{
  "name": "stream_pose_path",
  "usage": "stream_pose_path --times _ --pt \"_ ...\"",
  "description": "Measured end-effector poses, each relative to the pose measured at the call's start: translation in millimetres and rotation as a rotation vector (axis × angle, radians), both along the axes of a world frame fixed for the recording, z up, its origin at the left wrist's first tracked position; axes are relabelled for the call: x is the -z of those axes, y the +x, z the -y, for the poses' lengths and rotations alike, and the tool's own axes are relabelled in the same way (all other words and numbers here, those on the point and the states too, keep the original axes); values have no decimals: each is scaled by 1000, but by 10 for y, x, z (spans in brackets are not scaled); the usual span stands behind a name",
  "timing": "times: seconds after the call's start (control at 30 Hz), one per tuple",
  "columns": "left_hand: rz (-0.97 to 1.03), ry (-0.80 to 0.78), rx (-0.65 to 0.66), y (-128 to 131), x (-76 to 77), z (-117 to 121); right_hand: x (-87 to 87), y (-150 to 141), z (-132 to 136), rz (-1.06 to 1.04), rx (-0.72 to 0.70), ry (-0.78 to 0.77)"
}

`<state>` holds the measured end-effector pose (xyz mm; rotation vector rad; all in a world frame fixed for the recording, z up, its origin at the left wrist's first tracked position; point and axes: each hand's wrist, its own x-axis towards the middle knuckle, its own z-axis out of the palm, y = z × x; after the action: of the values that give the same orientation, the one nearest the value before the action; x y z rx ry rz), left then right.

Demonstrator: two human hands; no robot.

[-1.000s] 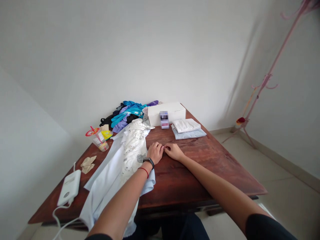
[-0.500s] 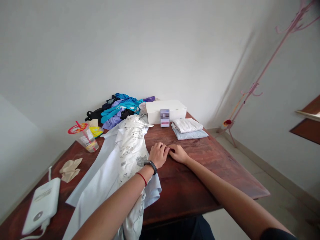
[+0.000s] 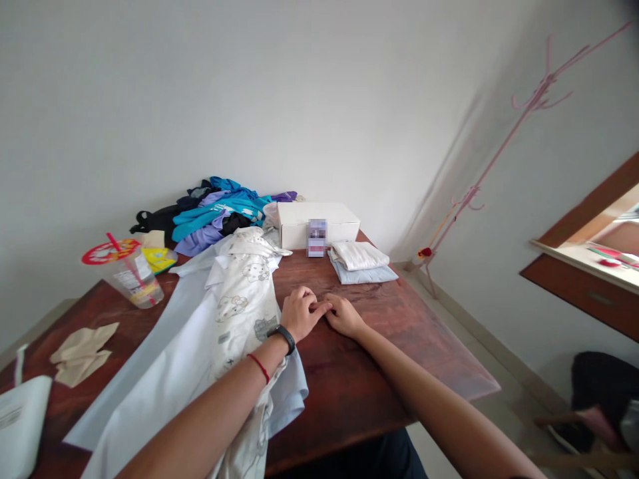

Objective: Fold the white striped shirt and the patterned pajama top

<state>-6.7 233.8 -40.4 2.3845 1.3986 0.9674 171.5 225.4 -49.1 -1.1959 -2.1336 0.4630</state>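
My left hand [image 3: 300,314], wearing a black wristband, rests on the dark wooden table [image 3: 349,392] with its fingers curled. Its thumb lies against the fingers of my right hand [image 3: 343,315], which is loosely closed on the tabletop. I see no object in either hand. Under my left forearm, a white patterned garment [image 3: 244,286] lies lengthwise on top of a pale blue-white garment [image 3: 164,366]. Two folded pieces of cloth [image 3: 362,256], one white and one light blue, are stacked beyond my right hand.
A white box [image 3: 319,213] stands near the wall, a small blurred packet [image 3: 316,239] before it. Left of it lie heaped clothes [image 3: 219,209], a plastic cup [image 3: 134,279], a crumpled napkin [image 3: 84,356] and a white power bank [image 3: 22,419]. A pink coat rack [image 3: 499,153] stands right.
The view has turned to the right, so the table's contents sit further left and more of the right side shows. My hands stay together, the left thumb now further over the right fingers.
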Motion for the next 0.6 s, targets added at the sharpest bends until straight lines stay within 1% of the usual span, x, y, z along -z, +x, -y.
stream_pose_path --times 0.2,0.4,0.6 --pt "-70 28 -46 18 -12 36 61 -19 -38 65 107 -9" --pt "-173 90 -63 55 27 63 55 -12 -47 50 84 7" --pt "-230 110 -81 74 69 57 49 23 -37 20 65 7"
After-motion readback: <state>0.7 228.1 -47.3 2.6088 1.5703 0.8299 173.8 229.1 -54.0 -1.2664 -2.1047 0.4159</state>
